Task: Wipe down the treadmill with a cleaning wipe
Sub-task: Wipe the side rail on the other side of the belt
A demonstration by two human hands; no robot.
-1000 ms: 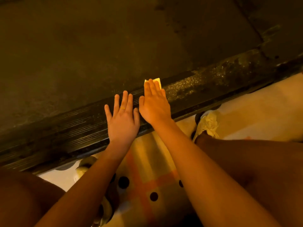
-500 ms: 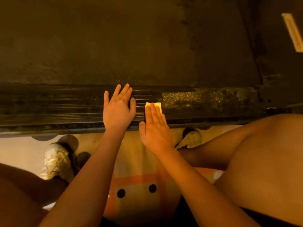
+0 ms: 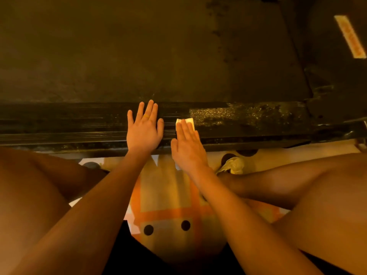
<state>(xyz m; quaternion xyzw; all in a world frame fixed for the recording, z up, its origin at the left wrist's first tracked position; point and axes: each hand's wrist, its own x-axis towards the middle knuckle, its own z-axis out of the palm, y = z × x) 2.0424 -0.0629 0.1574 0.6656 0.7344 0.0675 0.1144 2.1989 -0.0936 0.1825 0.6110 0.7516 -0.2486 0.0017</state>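
The person's left thigh (image 3: 29, 185) is filling the near left corner. The treadmill (image 3: 139, 52) is stretching across the far half of the view, with its dark belt lying beyond a ribbed side rail (image 3: 65, 126) that is running left to right.

Left of centre, the left hand (image 3: 144, 132) is resting palm down on the rail. Its fingers (image 3: 150, 111) are released, straight and slightly spread, grasping nothing. A ring (image 3: 146, 116) is showing on one finger.

Just to the right and apart from it, the right hand (image 3: 187, 150) is pressing the cleaning wipe (image 3: 188, 121) flat against the rail. Its fingers (image 3: 185, 129) are lying straight and together, released rather than curled. Only the wipe's far edge is showing beyond the fingertips.

Right of the wipe, the rail is carrying a speckled, dusty patch (image 3: 234, 116). Nearer, between the forearms, a floor mat (image 3: 168, 197) with orange bands and two black dots is lying.

Right of the right wrist, a pale shoe (image 3: 233, 165) is sitting near the rail. The right thigh (image 3: 327, 195) is occupying the near right. A yellowish label (image 3: 350, 36) is showing at the far right on the treadmill frame.
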